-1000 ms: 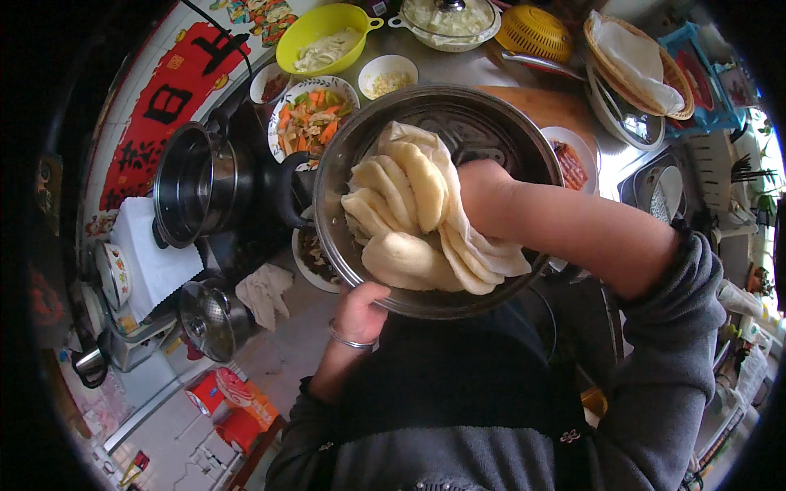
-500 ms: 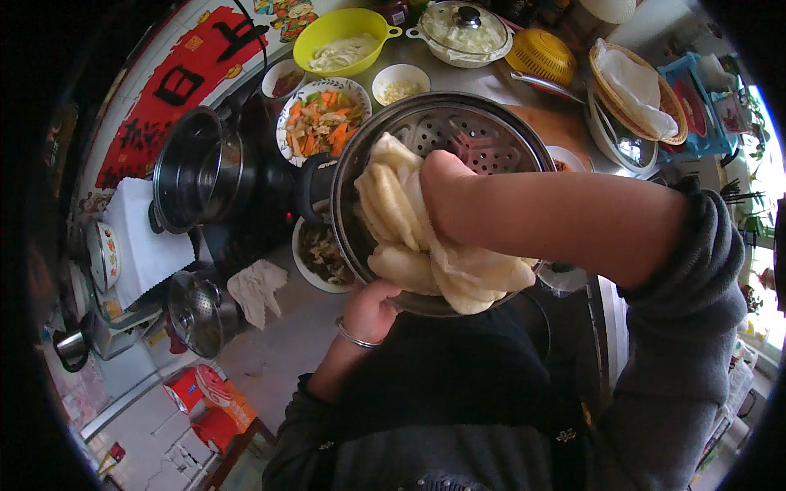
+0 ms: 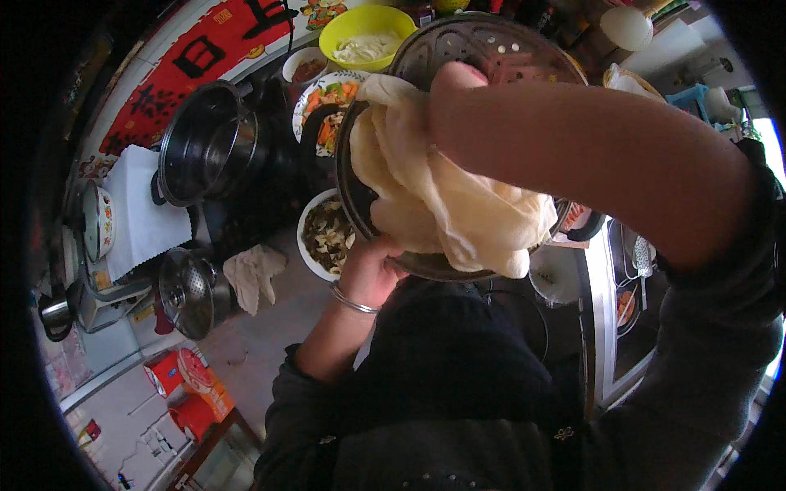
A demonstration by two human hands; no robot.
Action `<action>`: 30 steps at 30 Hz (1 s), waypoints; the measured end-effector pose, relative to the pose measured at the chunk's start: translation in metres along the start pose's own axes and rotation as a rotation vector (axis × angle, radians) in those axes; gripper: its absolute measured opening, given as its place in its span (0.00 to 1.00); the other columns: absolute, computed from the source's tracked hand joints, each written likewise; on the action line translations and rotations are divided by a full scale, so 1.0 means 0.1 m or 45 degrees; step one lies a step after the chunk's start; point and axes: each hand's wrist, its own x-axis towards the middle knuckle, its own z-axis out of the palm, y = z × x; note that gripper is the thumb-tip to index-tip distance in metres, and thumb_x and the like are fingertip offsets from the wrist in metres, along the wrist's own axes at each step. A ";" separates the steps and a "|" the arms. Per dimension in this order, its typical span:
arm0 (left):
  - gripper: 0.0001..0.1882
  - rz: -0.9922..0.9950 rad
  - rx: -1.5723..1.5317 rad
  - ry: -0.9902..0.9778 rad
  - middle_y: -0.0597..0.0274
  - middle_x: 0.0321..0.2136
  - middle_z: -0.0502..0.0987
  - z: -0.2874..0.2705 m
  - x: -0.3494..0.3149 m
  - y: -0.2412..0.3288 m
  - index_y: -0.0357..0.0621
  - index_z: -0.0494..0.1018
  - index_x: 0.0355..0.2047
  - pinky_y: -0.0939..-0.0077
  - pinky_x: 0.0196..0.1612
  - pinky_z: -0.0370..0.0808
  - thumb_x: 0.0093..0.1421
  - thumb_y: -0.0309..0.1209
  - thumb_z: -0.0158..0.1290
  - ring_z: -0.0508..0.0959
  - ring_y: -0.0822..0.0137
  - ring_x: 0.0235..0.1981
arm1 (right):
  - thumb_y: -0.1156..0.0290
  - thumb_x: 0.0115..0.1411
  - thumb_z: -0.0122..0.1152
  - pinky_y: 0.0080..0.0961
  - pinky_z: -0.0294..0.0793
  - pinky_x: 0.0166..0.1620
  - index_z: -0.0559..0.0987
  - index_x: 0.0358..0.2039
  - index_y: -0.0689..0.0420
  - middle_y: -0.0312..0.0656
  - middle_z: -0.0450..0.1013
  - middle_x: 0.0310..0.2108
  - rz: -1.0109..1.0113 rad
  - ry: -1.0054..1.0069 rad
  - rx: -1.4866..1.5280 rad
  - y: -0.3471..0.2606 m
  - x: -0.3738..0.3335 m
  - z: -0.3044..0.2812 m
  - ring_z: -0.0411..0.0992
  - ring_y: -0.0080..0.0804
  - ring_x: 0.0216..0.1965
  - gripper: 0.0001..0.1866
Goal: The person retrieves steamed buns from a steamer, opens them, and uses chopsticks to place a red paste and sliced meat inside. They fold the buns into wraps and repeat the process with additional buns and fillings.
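In the middle of the scene, a round metal pan [image 3: 516, 45] with holes in its base tilts over the person's front, carrying soft pale yellow bread [image 3: 401, 222] and a thin pale cloth [image 3: 479, 204] draped over it. The bread should be light and spongy, easily dented or torn, so a broad, loose hold from the sides or underneath suits it better than a pinch. The cloth looks limp and may cling to the bread; an edge is the best place to take it. The pan itself looks stiff and probably fairly heavy, smooth at the rim, with a black handle [image 3: 313, 135] on its left and another at its right.

The left hand [image 3: 372, 266] is closed on the pan's near left rim, thumb on top, just beside the bread. The right hand [image 3: 458, 94] reaches in from the right, over the far part of the bread and against the cloth; its fingers are hidden, so I cannot tell whether that grip is open or closed. Most of the bread lies on the near side and to the left of it.

Left of the pan stands a white bowl [image 3: 304, 252] of mushrooms.
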 end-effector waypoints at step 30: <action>0.26 0.177 -0.039 0.234 0.51 0.46 0.72 -0.44 -0.17 0.80 0.33 0.64 0.50 0.58 0.54 0.68 0.47 0.23 0.46 0.72 0.55 0.49 | 0.59 0.52 0.59 0.26 0.70 0.31 0.77 0.31 0.57 0.34 0.72 0.25 0.189 -0.061 0.983 2.37 0.10 1.35 0.70 0.25 0.27 0.14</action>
